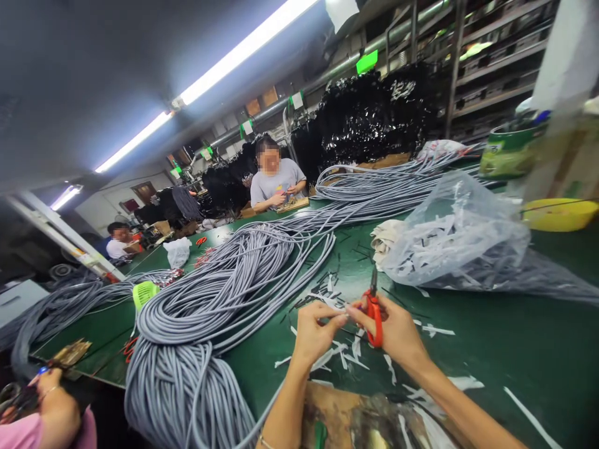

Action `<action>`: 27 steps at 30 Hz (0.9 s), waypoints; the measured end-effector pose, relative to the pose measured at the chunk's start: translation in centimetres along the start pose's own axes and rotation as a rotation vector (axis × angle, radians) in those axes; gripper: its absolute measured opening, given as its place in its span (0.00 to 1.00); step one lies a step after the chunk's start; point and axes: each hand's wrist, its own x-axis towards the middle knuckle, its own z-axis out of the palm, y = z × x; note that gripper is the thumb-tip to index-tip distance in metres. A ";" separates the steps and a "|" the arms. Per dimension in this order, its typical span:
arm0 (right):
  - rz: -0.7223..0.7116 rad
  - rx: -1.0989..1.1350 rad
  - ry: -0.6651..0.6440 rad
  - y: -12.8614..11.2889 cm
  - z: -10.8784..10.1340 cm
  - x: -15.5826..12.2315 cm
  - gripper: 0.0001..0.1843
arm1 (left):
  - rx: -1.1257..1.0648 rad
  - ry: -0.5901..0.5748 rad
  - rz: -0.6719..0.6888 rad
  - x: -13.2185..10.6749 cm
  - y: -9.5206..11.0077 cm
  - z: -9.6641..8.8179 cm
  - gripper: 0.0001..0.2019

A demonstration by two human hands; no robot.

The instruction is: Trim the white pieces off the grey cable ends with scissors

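We see the left hand [319, 330] with its thumb and forefinger brought together; the meeting place is small and blurred, so we cannot tell what is pinched there. The right hand [395, 327] is curled around one pair of red-handled scissors [373, 307], blades pointing away from us, and its fingertips meet the left ones. The scissors should be light, stiff and smooth, best taken by the handle loops. The grey cables [219, 280] lie in big coils on the green bench [496, 343], to the left of the hands and beyond; we judge one strand bendy, but a whole coil heavy, better gripped by many strands together. We count one large clear bag [468, 231], one yellow bowl [559, 215] and three other people [281, 181]; the white strips [437, 329] are too many for counting.
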 end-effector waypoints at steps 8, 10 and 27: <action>0.123 0.275 0.044 0.4 0.6 0.2 0.28 | -0.176 0.067 -0.277 0.9 -0.8 0.1 0.23; 0.130 0.294 0.053 0.3 0.3 0.3 0.28 | -0.194 -0.012 -0.301 1.0 -0.7 -0.6 0.26; 0.093 0.282 -0.162 -1.2 0.6 -1.4 0.28 | -0.198 0.398 -0.208 -3.1 1.7 2.2 0.20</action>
